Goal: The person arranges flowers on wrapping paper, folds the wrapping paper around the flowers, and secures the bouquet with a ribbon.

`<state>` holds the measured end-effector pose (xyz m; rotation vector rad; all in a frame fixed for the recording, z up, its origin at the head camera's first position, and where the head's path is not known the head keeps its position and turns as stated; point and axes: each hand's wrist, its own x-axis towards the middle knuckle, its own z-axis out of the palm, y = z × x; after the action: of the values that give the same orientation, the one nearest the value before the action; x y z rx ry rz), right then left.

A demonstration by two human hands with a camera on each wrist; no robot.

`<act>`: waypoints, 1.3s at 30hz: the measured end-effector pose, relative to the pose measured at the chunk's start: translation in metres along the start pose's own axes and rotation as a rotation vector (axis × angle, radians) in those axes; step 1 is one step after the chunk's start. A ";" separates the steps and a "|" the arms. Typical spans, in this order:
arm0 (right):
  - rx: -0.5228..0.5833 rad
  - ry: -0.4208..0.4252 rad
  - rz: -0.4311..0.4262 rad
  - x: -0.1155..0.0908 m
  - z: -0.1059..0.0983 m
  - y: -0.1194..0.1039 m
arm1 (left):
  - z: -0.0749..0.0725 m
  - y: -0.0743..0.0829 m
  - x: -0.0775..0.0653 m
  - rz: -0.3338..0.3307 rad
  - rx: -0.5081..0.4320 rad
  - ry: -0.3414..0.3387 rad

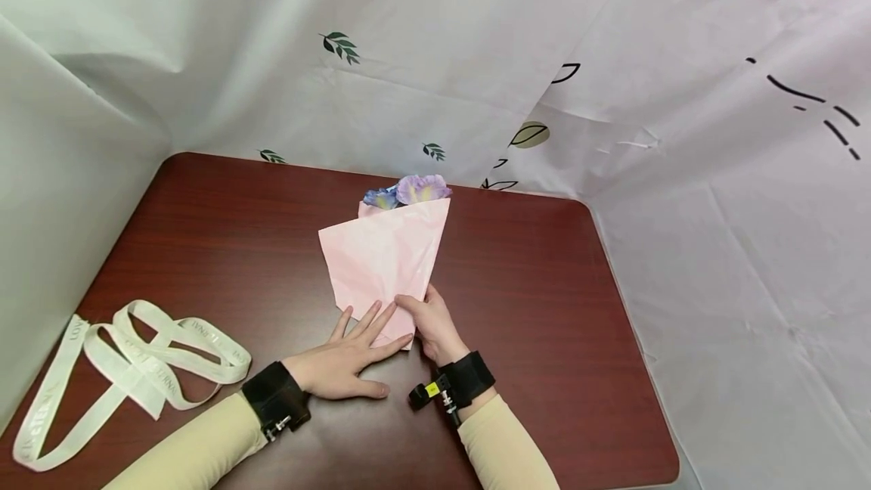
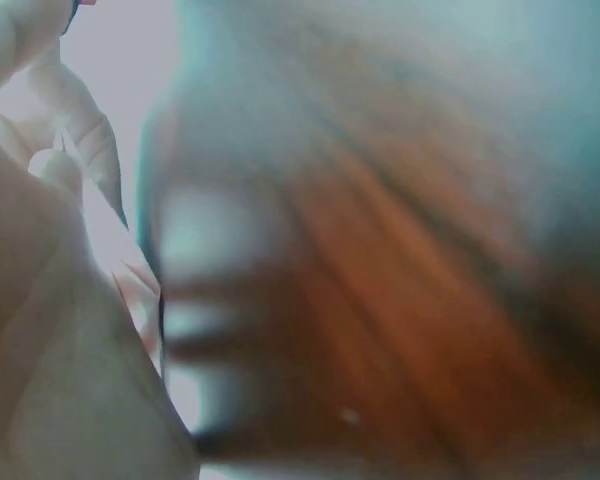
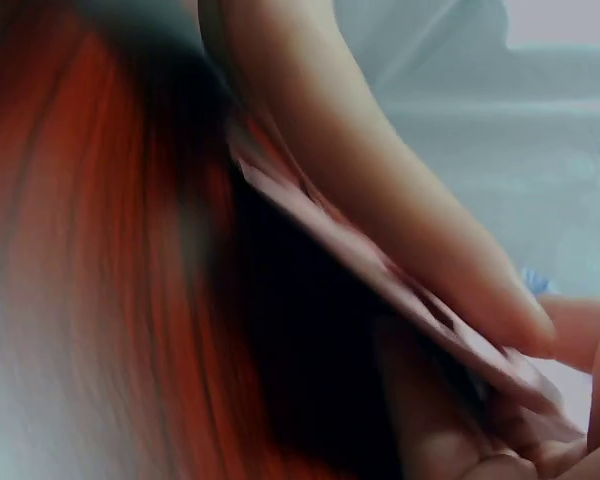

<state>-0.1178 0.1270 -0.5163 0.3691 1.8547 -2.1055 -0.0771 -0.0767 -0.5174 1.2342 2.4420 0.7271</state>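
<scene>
Pink wrapping paper (image 1: 388, 255) is folded into a cone around artificial-looking flowers, one lilac flower (image 1: 423, 189) and a blue flower (image 1: 381, 198) showing at its top. My left hand (image 1: 350, 361) lies with spread, straight fingers across the lower end of the wrap. On the right edge of that end, my right hand (image 1: 435, 324) pinches the paper, thumb on top and fingers beneath. The right wrist view shows the folded paper edge (image 3: 380, 262) between thumb and fingers. Stems are hidden inside the wrap.
A long cream ribbon (image 1: 129, 361) with printed letters lies in loose loops on the left of the dark red wooden table (image 1: 531, 286). Pale curtain (image 1: 422, 66) with leaf prints hangs behind the table and along both sides.
</scene>
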 end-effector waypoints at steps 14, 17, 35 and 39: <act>0.180 -0.077 0.030 0.004 -0.010 0.011 | 0.000 0.003 0.000 0.029 -0.056 0.064; 0.154 -0.069 0.018 0.004 -0.018 0.008 | -0.001 0.003 0.001 0.057 -0.051 0.118; 0.084 -0.060 0.003 -0.003 -0.054 -0.010 | -0.015 -0.011 0.006 0.031 -0.023 0.342; 0.086 -0.053 0.002 -0.010 -0.068 -0.012 | -0.018 -0.012 0.007 0.012 -0.034 0.367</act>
<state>-0.1141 0.1962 -0.5097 0.3317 1.7383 -2.1769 -0.0977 -0.0819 -0.5097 1.1912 2.6947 1.0772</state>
